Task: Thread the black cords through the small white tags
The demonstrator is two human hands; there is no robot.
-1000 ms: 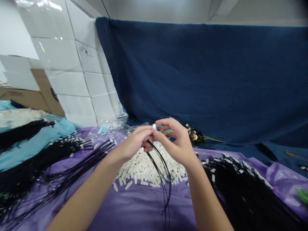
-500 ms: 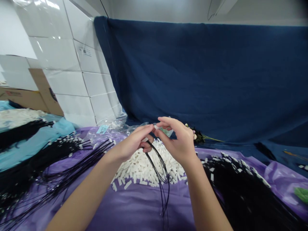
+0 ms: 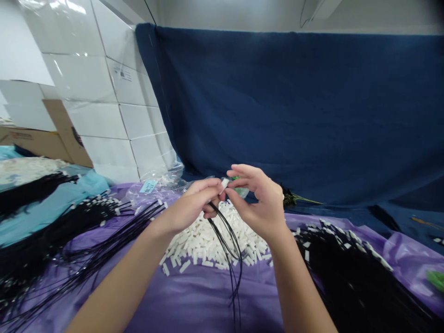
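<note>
My left hand [image 3: 199,199] is closed around a few thin black cords [image 3: 227,229], which loop down below it over the purple cover. At its fingertips sits a small white plastic piece [image 3: 225,185], tilted upward. The thumb and index finger of my right hand [image 3: 258,199] pinch at the other side of this piece, with the remaining fingers loosely raised. Whether a cord end runs into the piece is hidden by the fingers. Beneath both hands lies a heap of similar white pieces [image 3: 208,245].
Black cords with white ends [image 3: 104,240] spread across the left side. A large black bundle [image 3: 357,273] with white ends lies at the right on the purple cover [image 3: 194,300]. White boxes [image 3: 100,120] are stacked at the back left, beside a hanging dark blue cloth [image 3: 294,101].
The white piece has turned and shows more of its face between the fingertips. My right hand has shifted slightly right. The cords remain in my left hand.
</note>
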